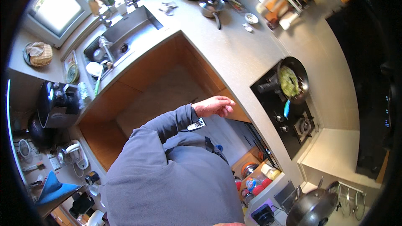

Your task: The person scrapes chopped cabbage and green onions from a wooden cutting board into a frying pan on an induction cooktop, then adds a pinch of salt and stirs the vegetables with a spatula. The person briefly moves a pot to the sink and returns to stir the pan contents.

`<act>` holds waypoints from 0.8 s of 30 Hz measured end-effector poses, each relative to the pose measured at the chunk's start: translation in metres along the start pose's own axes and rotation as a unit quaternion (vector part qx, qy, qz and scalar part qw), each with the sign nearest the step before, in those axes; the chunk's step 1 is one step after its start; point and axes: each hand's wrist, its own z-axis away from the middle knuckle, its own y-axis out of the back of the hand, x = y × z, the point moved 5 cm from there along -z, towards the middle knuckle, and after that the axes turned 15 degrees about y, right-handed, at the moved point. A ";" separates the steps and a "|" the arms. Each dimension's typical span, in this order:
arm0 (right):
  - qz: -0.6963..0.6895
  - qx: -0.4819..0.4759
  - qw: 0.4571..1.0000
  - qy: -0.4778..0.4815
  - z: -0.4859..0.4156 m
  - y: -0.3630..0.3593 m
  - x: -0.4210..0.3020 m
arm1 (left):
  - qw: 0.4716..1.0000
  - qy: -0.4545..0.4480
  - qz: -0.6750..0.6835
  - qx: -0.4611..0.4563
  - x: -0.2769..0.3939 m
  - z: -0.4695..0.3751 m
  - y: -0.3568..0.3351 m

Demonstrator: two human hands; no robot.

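My left hand [215,106], in a grey sleeve, reaches across above the floor near the edge of the counter by the hob. Its fingers are loosely bent and a little apart, with no object clearly held. A sliver of skin at the bottom edge may be my right hand; its fingers cannot be made out. To the right, a dark wok [303,72] on the black gas hob [278,110] holds green food [289,81]. A utensil with a blue handle [286,109] leans over the wok's rim. A pull-out drawer [248,157] stands open below the counter, with jars [255,185] in it.
A lidded saucepan [211,6] and a small white bowl [251,18] are on the far counter [201,22]. The sink [132,34] is at upper left, with dishes beside it. A black appliance [59,103] stands left. Another wok [311,208] is at lower right.
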 end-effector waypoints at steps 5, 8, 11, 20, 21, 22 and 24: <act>-0.199 -0.113 0.951 -0.206 -0.031 -0.168 -0.110 | 0.981 -0.100 -0.042 0.161 0.040 0.117 0.108; -0.446 -0.132 0.790 -0.400 -0.045 -0.313 -0.188 | 0.930 -0.176 -0.095 0.308 0.057 0.191 0.163; -0.505 -0.169 0.753 -0.387 -0.060 -0.432 -0.282 | 0.856 -0.229 -0.172 0.431 0.075 0.253 0.201; -0.631 -0.361 0.639 -0.251 -0.085 -0.656 -0.563 | 0.717 -0.334 -0.321 0.521 0.192 0.332 0.201; -0.640 -0.380 0.621 -0.245 -0.087 -0.673 -0.591 | 0.696 -0.316 -0.362 0.534 0.208 0.330 0.203; -0.659 -0.404 0.593 -0.227 -0.090 -0.688 -0.620 | 0.681 -0.310 -0.378 0.545 0.219 0.328 0.206; -0.666 -0.442 0.569 -0.192 -0.094 -0.717 -0.673 | 0.654 -0.288 -0.424 0.555 0.238 0.321 0.221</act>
